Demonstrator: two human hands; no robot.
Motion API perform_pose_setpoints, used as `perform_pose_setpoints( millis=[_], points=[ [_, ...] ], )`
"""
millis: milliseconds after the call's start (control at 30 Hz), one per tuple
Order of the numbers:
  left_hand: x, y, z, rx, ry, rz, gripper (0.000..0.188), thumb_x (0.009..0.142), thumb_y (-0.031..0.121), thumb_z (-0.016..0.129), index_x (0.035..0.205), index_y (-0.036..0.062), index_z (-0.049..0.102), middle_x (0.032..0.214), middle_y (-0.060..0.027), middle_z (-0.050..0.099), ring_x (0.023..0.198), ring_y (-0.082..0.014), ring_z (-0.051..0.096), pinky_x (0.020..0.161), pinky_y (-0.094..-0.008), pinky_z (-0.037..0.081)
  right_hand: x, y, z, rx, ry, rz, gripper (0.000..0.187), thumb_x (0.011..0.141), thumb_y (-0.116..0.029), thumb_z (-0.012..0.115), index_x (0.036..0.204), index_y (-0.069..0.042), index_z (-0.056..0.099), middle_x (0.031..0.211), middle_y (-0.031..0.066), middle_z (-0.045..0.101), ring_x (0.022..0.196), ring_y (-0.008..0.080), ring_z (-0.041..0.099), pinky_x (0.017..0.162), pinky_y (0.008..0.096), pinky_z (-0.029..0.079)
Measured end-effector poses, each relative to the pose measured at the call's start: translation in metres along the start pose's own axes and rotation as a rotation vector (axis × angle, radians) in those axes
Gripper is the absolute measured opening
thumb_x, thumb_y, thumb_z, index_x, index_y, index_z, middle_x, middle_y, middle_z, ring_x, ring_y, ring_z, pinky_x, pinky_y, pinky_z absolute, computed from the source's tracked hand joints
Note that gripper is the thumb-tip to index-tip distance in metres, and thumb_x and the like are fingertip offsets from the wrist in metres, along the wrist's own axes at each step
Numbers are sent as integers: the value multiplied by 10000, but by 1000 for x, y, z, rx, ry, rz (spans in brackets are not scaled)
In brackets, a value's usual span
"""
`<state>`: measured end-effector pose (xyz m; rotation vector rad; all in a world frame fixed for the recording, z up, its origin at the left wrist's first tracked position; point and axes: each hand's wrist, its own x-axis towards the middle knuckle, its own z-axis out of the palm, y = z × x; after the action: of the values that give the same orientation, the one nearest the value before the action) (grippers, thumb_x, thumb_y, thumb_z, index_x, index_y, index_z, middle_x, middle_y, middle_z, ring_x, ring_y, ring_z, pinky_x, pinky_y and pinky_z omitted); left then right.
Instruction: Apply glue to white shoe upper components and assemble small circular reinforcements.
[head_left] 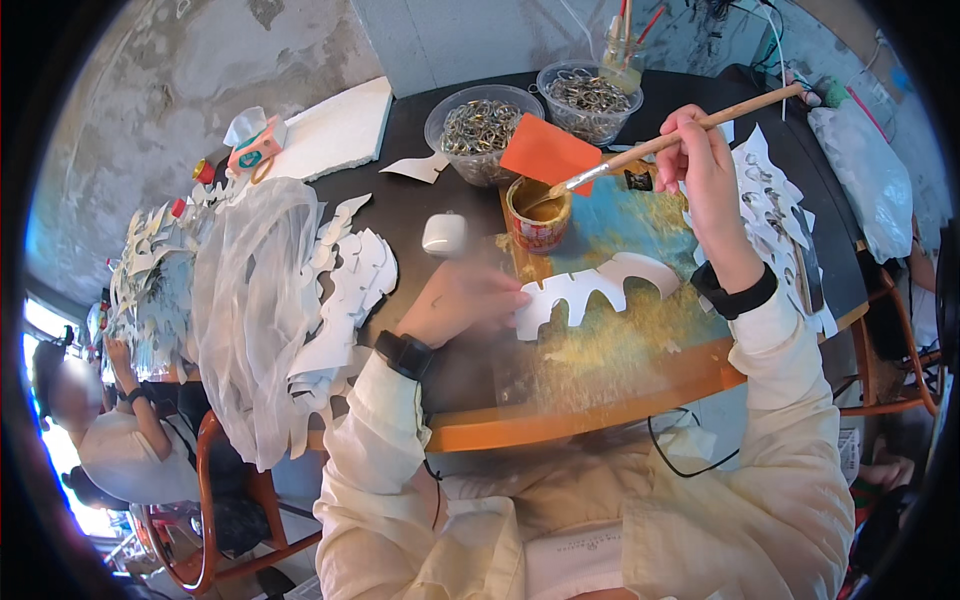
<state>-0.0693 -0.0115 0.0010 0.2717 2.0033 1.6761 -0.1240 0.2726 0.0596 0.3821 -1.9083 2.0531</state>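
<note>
Between the fingertips of my left hand (pixel 462 303) is the left end of a white scalloped cut-out piece (pixel 572 296), which stretches over a yellow-stained board (pixel 620 370). My right hand (pixel 700 165) grips a long wooden-handled brush (pixel 650 146) near its middle. The brush tip slopes down into a small tin (pixel 540 229) of yellowish-brown paste, just beyond the white piece. Behind the tin stands an orange-red card (pixel 549 152), partly covered by the brush. A small white rounded case (pixel 444 234) lies past my left hand.
Two clear tubs of metal rings (pixel 487 132) stand at the back, beside a jar of brushes (pixel 624 55). White cut-outs are stacked at left (pixel 352 280) and right (pixel 765 190), with sheer white fabric (pixel 255 310) further left. Another person (pixel 130 420) sits at the far left.
</note>
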Motion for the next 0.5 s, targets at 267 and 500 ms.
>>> perform_pose_setpoints(
  millis=[267,500],
  points=[
    [0,-4,5,103,22,-5,192,808,150,721,901,-12,675,740,-53,668,623,-78,620,561,-179,482,-21,-10,-24,-41,19,-9,201,975,-201,402,865,-60,492,573,0,459,459,54,418,452,185,389],
    [0,-4,10,95,62,0,228,799,158,732,927,-21,674,750,-55,672,627,-77,622,571,-185,497,-84,-31,-51,-239,186,-313,207,987,-203,397,998,-21,497,671,7,505,546,55,466,525,214,469]
  ],
)
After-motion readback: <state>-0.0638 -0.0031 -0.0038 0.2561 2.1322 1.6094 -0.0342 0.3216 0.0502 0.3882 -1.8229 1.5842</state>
